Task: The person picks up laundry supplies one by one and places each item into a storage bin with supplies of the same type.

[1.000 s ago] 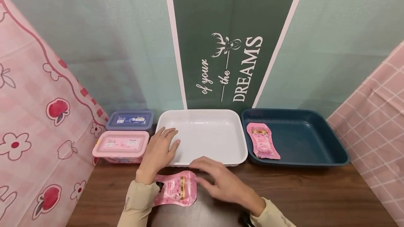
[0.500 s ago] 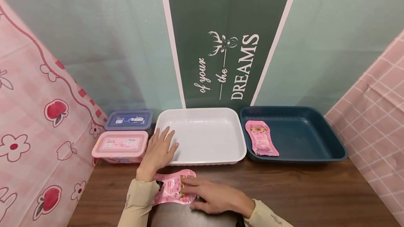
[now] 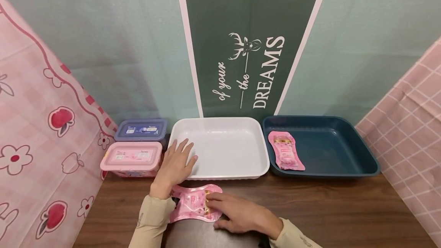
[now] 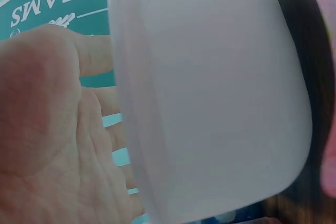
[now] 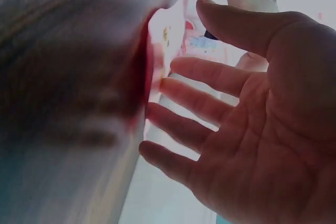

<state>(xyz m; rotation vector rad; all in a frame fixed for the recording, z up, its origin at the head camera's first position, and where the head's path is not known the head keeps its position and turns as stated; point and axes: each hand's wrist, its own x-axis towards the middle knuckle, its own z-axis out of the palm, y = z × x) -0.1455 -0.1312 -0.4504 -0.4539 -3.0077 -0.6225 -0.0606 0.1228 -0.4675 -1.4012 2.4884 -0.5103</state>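
My left hand (image 3: pixel 173 167) reaches over the left front corner of a white tray (image 3: pixel 224 150), fingers spread; in the left wrist view the tray's outer wall (image 4: pixel 215 93) hides their tips. A pink pouch (image 3: pixel 193 203) with a gold band lies flat on the table in front of that tray. Its left end is partly covered by my left wrist. The fingers of my right hand (image 3: pixel 242 213) rest on the pouch's right end, with the thumb at its edge. In the right wrist view, my right hand (image 5: pixel 252 124) shows its fingers extended and apart.
To the right stands a dark blue tray (image 3: pixel 337 150) with a similar pink pouch (image 3: pixel 286 151) at its left side. A pink lidded box (image 3: pixel 132 156) and a blue lidded box (image 3: pixel 141 130) are left of the white tray. Patterned cloths enclose the table.
My right hand has come down from near the white tray's front rim onto the pouch. Together they have since slid slightly right. My left hand stays nearly still.
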